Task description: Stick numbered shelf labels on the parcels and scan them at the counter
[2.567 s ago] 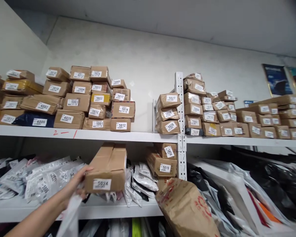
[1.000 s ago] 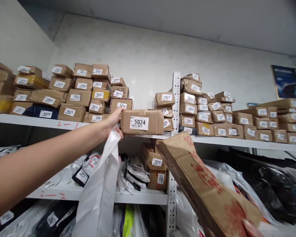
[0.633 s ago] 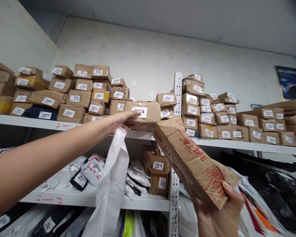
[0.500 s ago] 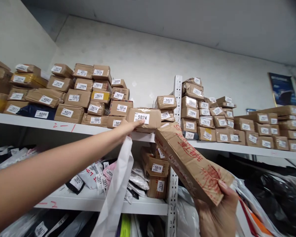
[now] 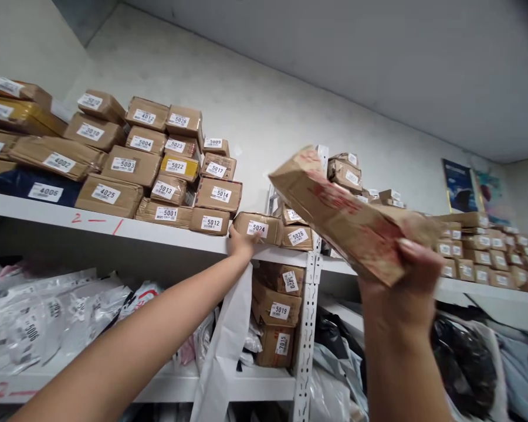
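Reaching up to the top shelf, my left hand has its fingers on the front of a cardboard box labelled 5024. A long white paper strip hangs down from the same hand, its top end hidden in the closed fingers. My right hand is raised and grips one end of a long brown cardboard box with red print. This box is tilted, its far end pointing up and left, in front of the shelf post, and is slightly blurred.
Numbered boxes stand stacked on the upper shelf, left and right of the perforated metal post. Below lie white plastic-bagged parcels and a stack of boxes, including one labelled 5019. Black bags hang at the lower right.
The 5024 box sits farther back, level with its neighbours, with my left hand still on it. My right hand has lifted the red-printed box higher. The view has shifted.
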Available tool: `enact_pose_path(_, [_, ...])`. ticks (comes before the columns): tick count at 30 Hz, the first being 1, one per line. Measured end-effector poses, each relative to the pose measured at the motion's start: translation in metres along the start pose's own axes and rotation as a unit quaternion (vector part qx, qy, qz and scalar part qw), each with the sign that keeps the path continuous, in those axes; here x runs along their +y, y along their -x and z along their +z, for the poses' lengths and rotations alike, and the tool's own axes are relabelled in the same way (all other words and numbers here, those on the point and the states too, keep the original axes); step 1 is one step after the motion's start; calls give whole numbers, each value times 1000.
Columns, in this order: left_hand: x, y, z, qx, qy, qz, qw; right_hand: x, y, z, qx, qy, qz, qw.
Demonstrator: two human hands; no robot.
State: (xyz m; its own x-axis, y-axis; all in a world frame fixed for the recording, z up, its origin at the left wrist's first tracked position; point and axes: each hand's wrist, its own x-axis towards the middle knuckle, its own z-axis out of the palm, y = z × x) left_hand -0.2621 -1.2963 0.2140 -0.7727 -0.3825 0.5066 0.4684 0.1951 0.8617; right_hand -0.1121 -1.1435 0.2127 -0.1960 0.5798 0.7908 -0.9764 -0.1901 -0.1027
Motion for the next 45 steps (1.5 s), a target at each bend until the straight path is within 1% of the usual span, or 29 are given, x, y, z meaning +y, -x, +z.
enact_pose_path(3, [-4, -6, 4, -3, -9, -6, 1000, 26, -22, 41, 13, -26, 17, 999])
enact_pose_path(5, [-6, -7, 5, -8, -15, -3, 1000, 46, -31, 60, 20, 5, -12, 1000])
enact_pose_path(7, [-9, -8, 5, -19, -18, 2, 1000, 63, -33, 69, 31, 84, -61, 994])
enact_pose_path(9, [-12, -10, 3, -33, -17, 11, 999, 73, -30, 71, 45, 189, -102, 976])
enact_pose_path(12, [-18, -14, 1, -49, -14, 25, 998, 78, -19, 70, 73, 317, -128, 937])
enact_pose_path(14, [-22, -15, 2, -52, -13, 33, 998, 77, -10, 71, 72, 370, -148, 914])
enact_pose_path(16, [-25, -16, 3, -51, -12, 41, 998, 76, -4, 75, 55, 411, -165, 895])
enact_pose_path(18, [-27, -17, 4, -54, -13, 49, 997, 77, 0, 82, 44, 445, -168, 879])
enact_pose_path(20, [-29, -18, 4, -62, -18, 53, 997, 80, 0, 91, 38, 478, -156, 864])
enact_pose_path(24, [-30, -19, 3, -76, -30, 49, 995, 88, -8, 107, 46, 522, -99, 846])
enact_pose_path(28, [-24, -14, 3, -72, -47, 31, 996, 98, -25, 121, 45, 554, -45, 830])
enact_pose_path(32, [-16, -9, 3, -63, -58, 9, 996, 124, -38, 128, 39, 570, -9, 821])
enact_pose_path(35, [-14, -11, 2, -64, -49, -8, 997, 149, -39, 128, 19, 586, -3, 810])
enact_pose_path(39, [-14, -16, 2, -65, -21, -13, 998, 176, -32, 125, -36, 625, -38, 779])
enact_pose_path(41, [-14, -19, 2, -64, -6, -10, 998, 185, -30, 126, -51, 633, -47, 771])
enact_pose_path(43, [-13, -19, -1, -68, 10, -2, 998, 188, -29, 128, -63, 638, -39, 766])
enact_pose_path(45, [-15, -11, -11, -74, 25, 6, 997, 185, -25, 126, -72, 638, -29, 766])
